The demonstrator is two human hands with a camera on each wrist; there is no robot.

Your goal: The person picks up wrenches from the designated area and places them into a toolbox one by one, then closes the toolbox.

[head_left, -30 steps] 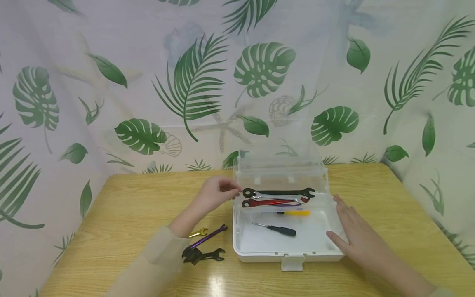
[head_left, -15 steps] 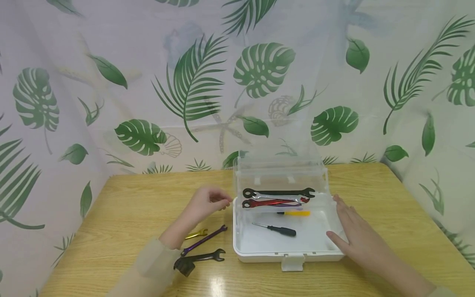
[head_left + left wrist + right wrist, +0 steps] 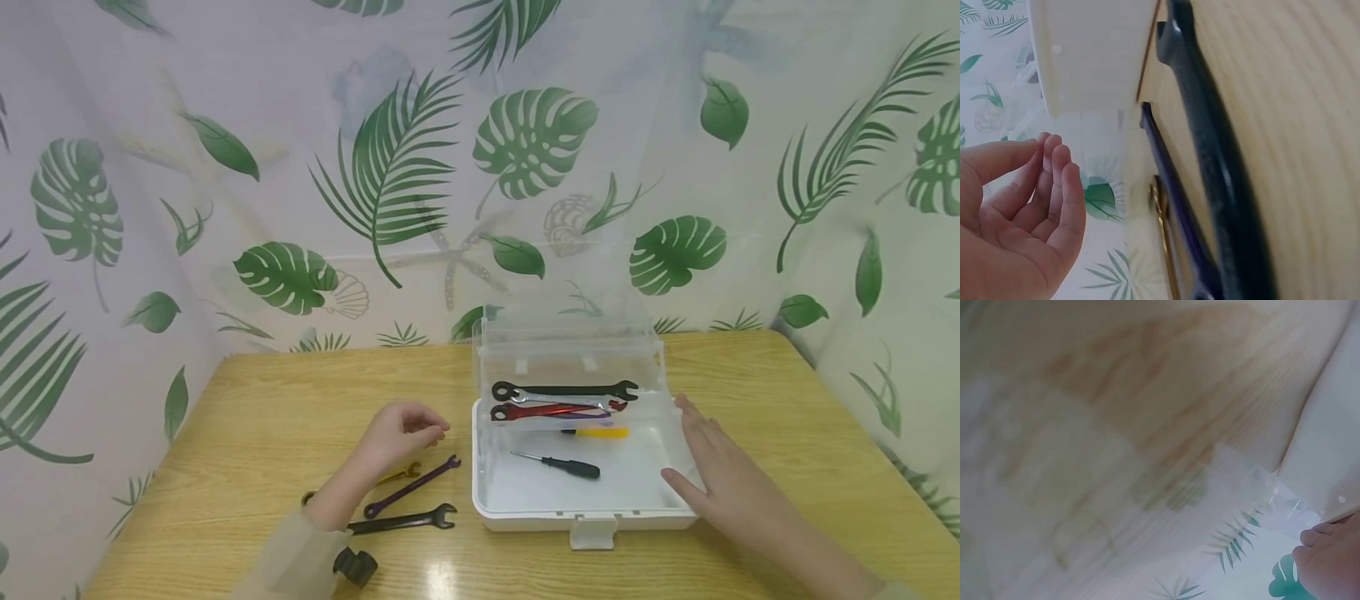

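Observation:
My left hand [image 3: 401,433] hovers left of the white toolbox [image 3: 480,500], its fingers loosely bent and thumb near the fingertips, holding nothing. Below it on the table lie a gold wrench [image 3: 405,472], a purple wrench [image 3: 412,486] and a black wrench [image 3: 401,522]; my forearm hides part of them. The right hand [image 3: 731,475] rests against the toolbox's right wall with straight fingers. Inside, a clear tray at the back bears a black wrench [image 3: 570,390], a silver wrench [image 3: 540,398], a red wrench [image 3: 540,410] and a partly covered purple one. On the floor lie a black screwdriver [image 3: 573,467] and a yellow-handled screwdriver [image 3: 603,432].
The toolbox's clear lid [image 3: 570,333] stands raised at the back, and its white latch [image 3: 592,533] hangs at the front. A leaf-patterned cloth [image 3: 420,208] hangs behind the wooden table [image 3: 285,400]. A small black device [image 3: 356,568] sits at my left wrist.
My left hand has drawn back from the tray's left end, moving left and toward me, uncovering more of the loose wrenches. The right hand and the tools have stayed put.

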